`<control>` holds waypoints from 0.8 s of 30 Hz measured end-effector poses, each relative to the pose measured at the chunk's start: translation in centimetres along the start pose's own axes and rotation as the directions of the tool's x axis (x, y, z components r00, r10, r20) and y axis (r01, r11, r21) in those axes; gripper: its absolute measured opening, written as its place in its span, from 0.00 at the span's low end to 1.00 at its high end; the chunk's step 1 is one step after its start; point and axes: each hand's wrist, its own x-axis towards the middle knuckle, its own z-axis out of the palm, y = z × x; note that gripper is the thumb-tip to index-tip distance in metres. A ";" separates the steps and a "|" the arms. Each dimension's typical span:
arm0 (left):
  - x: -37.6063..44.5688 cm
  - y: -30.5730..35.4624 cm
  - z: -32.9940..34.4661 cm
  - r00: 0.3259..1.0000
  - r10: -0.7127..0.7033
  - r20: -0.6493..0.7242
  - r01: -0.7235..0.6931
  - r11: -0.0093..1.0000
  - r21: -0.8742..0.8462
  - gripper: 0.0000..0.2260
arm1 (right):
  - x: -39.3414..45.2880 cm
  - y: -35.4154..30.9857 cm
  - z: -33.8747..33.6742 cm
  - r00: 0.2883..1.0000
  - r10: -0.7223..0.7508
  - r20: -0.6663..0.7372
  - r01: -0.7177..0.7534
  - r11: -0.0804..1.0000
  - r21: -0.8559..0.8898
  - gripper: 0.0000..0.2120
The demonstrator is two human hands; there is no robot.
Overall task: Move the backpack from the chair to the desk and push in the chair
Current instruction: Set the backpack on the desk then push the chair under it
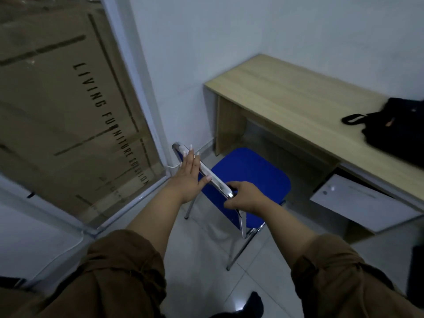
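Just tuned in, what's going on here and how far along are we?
The black backpack already lies on the light wooden desk. The person is at the blue chrome-framed chair: left hand flat against its backrest rail, right hand gripping the rail. The chair's seat sits partly under the desk, not yet fully pushed in.

Only 1 legend could be read: black capitals on the big brown cardboard carton (64, 106) leaning at the 10 o'clock side, running lengthwise toward 6 o'clock; it read "LIVING FURNITURE SOLUTION", with the middle of "FURNITURE" blurred and the last letters partly faint; smaller print near the carton's lower end was too blurred to read; the white drawer front (358, 200) at 3 o'clock bore a faint line of text, likewise illegible.
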 end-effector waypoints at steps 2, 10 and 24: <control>2.2 1.8 0.3 1.000 0.023 0.014 -0.022 1.000 -0.004 0.36 | 0.7 1.3 -2.4 1.000 0.023 -0.021 -0.023 1.000 0.003 0.27; 10.2 8.4 0.9 0.996 0.073 0.042 -0.073 0.997 -0.003 0.35 | 4.2 6.0 -11.0 0.994 0.078 -0.077 -0.078 0.997 0.005 0.23; 19.1 16.0 1.4 0.995 0.055 0.085 -0.064 0.992 0.107 0.32 | 7.6 10.0 -17.7 0.937 -0.007 -0.349 -0.051 0.986 -0.158 0.34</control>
